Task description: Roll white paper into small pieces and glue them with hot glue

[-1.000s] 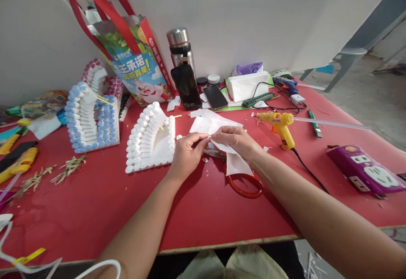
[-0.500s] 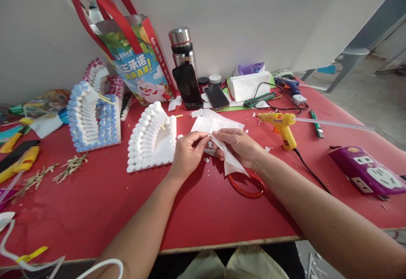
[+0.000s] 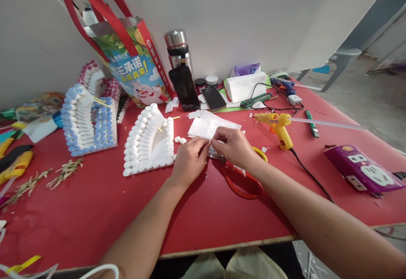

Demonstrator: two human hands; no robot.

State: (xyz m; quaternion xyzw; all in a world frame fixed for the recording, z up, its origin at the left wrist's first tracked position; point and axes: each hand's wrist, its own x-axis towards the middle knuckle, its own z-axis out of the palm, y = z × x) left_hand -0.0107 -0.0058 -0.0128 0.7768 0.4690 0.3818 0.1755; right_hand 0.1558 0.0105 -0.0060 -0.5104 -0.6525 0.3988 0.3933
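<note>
My left hand and my right hand meet above the table with thumbs and fingertips pinched together. Between them is a small piece of white tissue paper, mostly hidden by the fingers. Scissors with red and yellow handles lie under my right hand and wrist. Just beyond my fingers rests a stack of white tissue sheets. To the left of my left hand stands a white stepped model edged with rolled white balls. A few loose white balls lie between the model and that hand.
A yellow glue gun with a long glue stick lies right, near a purple power strip. Two phones, a steel flask and a tote bag stand behind. A blue-and-white model and dried straw bits are left.
The tissue that hung loose below my right hand is now gathered up out of sight between the fingertips. My right hand has turned over it, and more of the scissors shows.
</note>
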